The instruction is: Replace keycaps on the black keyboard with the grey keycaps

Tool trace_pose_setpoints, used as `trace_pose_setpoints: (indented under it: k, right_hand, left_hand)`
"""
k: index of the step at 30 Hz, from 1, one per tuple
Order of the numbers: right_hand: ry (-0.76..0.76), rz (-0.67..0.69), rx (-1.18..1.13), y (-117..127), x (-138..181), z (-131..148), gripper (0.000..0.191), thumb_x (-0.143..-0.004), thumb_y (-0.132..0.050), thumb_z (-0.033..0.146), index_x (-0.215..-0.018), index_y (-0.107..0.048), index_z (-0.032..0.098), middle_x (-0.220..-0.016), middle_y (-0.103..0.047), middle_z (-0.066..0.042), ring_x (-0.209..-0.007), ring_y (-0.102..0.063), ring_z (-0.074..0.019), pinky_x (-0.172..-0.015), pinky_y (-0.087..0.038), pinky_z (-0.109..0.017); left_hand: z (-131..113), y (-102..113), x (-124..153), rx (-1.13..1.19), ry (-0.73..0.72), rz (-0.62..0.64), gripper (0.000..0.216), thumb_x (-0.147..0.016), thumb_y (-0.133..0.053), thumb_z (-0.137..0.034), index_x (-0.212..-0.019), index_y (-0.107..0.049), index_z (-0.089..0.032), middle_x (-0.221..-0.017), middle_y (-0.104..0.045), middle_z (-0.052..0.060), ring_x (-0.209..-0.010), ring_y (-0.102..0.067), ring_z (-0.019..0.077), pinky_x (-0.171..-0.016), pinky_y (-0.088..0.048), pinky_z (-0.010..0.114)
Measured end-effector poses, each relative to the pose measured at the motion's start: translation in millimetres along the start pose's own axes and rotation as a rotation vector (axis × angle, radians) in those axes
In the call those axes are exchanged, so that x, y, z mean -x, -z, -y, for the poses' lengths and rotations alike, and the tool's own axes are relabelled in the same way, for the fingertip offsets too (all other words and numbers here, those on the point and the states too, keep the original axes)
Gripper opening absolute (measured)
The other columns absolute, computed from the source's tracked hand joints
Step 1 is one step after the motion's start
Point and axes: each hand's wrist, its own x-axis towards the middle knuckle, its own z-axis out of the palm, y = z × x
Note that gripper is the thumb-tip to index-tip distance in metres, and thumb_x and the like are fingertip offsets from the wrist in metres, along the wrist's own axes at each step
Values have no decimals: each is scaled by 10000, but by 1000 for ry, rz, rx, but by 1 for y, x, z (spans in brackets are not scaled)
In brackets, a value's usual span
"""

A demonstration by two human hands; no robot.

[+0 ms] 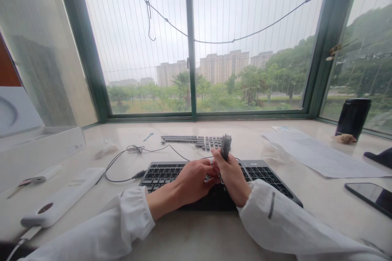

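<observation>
A black keyboard (167, 174) lies across the table in front of me. Its left part carries keycaps, while several spots on the right look bare. My right hand (232, 177) is closed round a dark stick-like tool (226, 147), held upright with its rough upper end above the fist. The tool's lower end is hidden by my hands. Over the middle of the keyboard, my left hand (193, 181) has its fingers bent together beside the right hand. Whatever its fingertips pinch is hidden. Behind the keyboard, loose dark keycaps (183, 139) lie in rows.
A black cable (119, 159) loops left of the keyboard, near a white power bank (63, 200) and an open white box (39, 151). At right are paper sheets (318, 153), a phone (372, 195) and a dark upright object (353, 118). Windows (192, 49) stand behind.
</observation>
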Motion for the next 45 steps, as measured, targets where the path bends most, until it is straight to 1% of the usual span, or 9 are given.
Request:
trace_pose_setpoints:
  k: [5,11,17,19,25,32,37,41,45]
  right_hand:
    - [-107,-54,-208,-2,-8,-2,444,-702,-663,539,-620,-374,212,-492,-303,90,-445,-260,-72,-426,-206,-230]
    - [-198,-59,-336,-2,-12,-2,426,-664,-707,486,-635,-382,212,-497,-315,96,-436,-265,-63,-424,-230,-220]
    - [0,51,-74,-1,-9,-4,468,-717,-655,576,-581,-411,201,-484,-353,65,-455,-301,-82,-429,-243,-244]
    - [19,70,-45,-1,-7,-3,477,-705,-658,598,-589,-423,200,-489,-365,63,-458,-309,-87,-430,-248,-248]
    - [-118,54,-241,1,-8,2,492,-659,-701,577,-596,-375,214,-483,-304,88,-433,-254,-70,-410,-209,-234]
    - [-260,-19,-423,5,-15,-1,441,-639,-747,453,-614,-381,208,-513,-317,92,-439,-277,-57,-414,-253,-211]
    - [-125,47,-241,3,-10,-2,472,-688,-698,547,-597,-383,206,-497,-314,83,-441,-275,-68,-414,-230,-227]
    - [24,84,-37,1,-5,1,492,-697,-665,613,-586,-425,199,-495,-382,56,-463,-329,-90,-445,-287,-249]
    - [0,72,-74,1,-6,1,499,-693,-662,619,-570,-407,208,-474,-368,57,-446,-322,-92,-432,-283,-252]
  left_hand:
    - [1,-1,0,-15,54,-7,127,-826,-626,-199,-879,-740,-212,-998,-701,25,-890,-659,171,-846,-518,283]
    - [2,-2,1,-47,91,-6,116,-819,-645,-224,-873,-746,-223,-969,-698,18,-859,-659,170,-833,-520,292]
    - [2,-1,0,16,20,-5,140,-837,-602,-186,-859,-740,-197,-991,-709,35,-878,-660,163,-833,-519,273]
    - [2,-1,0,18,9,0,149,-843,-595,-188,-861,-742,-199,-995,-712,33,-880,-661,162,-829,-518,272]
    - [2,-1,1,-25,81,-8,130,-832,-634,-233,-879,-755,-234,-999,-711,14,-857,-661,162,-809,-511,276]
    - [1,0,2,-68,138,-1,126,-816,-666,-305,-887,-756,-253,-928,-701,8,-814,-653,166,-785,-506,290]
    - [1,0,1,-18,85,-7,128,-828,-644,-251,-887,-756,-229,-984,-708,21,-852,-661,165,-813,-512,283]
    - [3,-1,1,22,24,-9,158,-847,-609,-223,-901,-757,-202,-1025,-712,48,-878,-664,172,-816,-512,284]
    - [6,-2,0,12,80,-14,146,-837,-632,-257,-880,-765,-217,-984,-721,38,-836,-663,169,-795,-506,284]
